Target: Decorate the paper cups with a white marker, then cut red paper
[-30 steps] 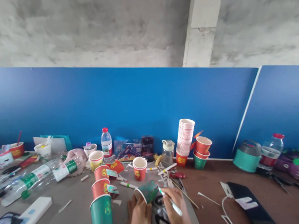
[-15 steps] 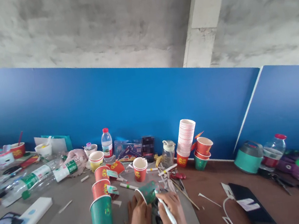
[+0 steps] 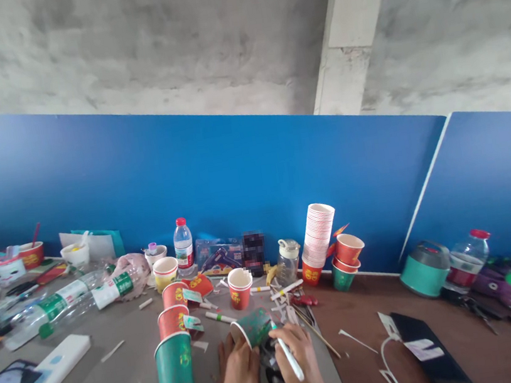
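Observation:
A green paper cup lies tilted on its side in front of me, its mouth facing left. My left hand grips it at the rim side, fingers closed round the lower edge. In my right hand is a white marker pen, its tip pointing up toward the cup's base end. A small gap seems to part the tip from the cup. Beneath and between the hands sits a dark round object, partly covered; I cannot make out what it is. To the left, a green cup lies in line with red cups.
A red cup stands just behind. Farther back are a tall cup stack, a glass jar and a water bottle by the blue partition. A phone with a cable lies right; plastic bottles lie left.
My right hand with the marker has shifted slightly right, drawing the tip off the green cup. My left hand and the cup stay almost where they were.

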The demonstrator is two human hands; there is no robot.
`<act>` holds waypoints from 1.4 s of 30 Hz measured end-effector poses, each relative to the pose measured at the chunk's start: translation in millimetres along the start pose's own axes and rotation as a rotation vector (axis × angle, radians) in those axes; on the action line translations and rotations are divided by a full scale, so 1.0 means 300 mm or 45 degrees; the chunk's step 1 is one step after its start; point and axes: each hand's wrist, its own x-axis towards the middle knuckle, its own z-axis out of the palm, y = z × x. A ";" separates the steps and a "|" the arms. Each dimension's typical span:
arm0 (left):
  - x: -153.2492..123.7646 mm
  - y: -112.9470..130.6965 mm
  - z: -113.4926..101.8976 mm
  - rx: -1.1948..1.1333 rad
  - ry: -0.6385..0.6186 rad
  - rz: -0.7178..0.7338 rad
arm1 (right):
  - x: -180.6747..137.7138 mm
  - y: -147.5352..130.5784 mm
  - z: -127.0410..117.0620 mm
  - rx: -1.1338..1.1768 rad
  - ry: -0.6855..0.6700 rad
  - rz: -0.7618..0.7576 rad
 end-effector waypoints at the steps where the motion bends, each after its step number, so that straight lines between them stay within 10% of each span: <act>1: 0.001 -0.002 0.001 -0.006 0.005 -0.001 | 0.000 -0.003 -0.001 0.007 -0.011 -0.023; 42: 0.003 -0.035 0.044 0.250 0.014 -0.023 | 0.013 -0.058 -0.014 0.109 -0.088 -0.245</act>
